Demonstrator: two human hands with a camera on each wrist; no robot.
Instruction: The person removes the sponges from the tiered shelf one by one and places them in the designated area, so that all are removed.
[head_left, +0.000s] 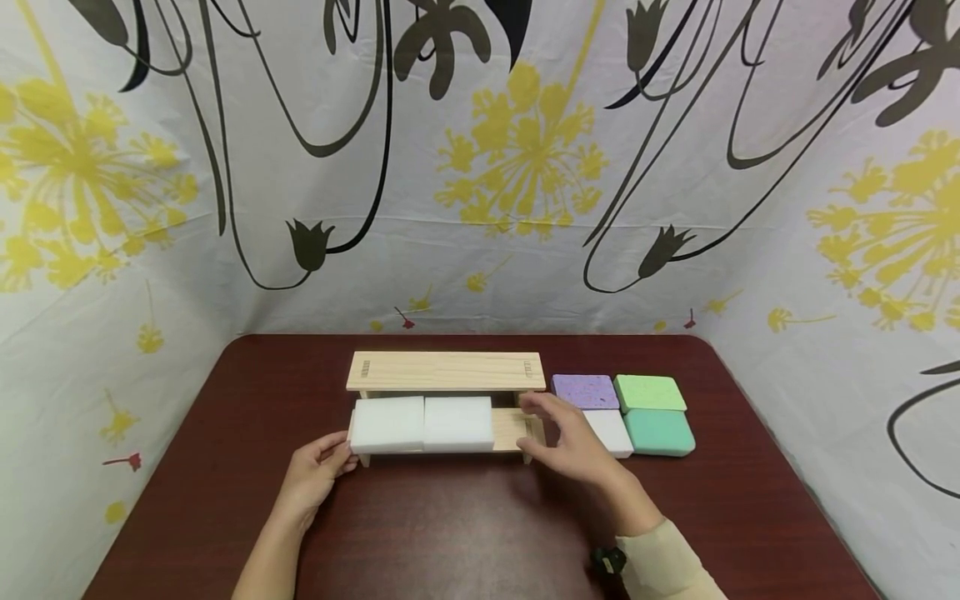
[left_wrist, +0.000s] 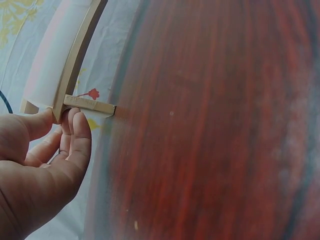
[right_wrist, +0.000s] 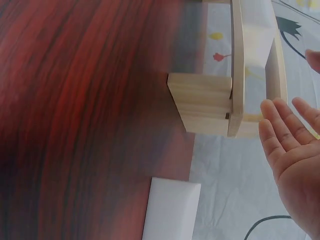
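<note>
While the left hand (head_left: pixel 318 475) pinches the near end of a two-board rack of pale, plain wood (head_left: pixel 506 429), the right hand (head_left: pixel 572 446) is at the other end with fingers loosely spread, holding nothing. Call the rack the clock centre: left hand's at 8, right hand's at about 3:30. Can't tell if the rack's two boards are joined. On the front board sit two white, boxy, spongy-looking blocks (head_left: pixel 388 425), side by side toward 9, leaving bare wood toward 3. Over at 3, on the dark red wood-grain table (head_left: pixel 450 517), there's a cluster: a speckled purple block (head_left: pixel 585 392), a pale green block (head_left: pixel 650 392), a teal block (head_left: pixel 660 432) and a lone white block (head_left: pixel 611 432).

What could go wrong, imo: the rack looks light, so lifting just the left end could tilt it, and if the pair is loose, it could slide toward 3. An uneven pull might swing the front board askew. Also, pulling the right hand back carelessly could clip that lone white block.
</note>
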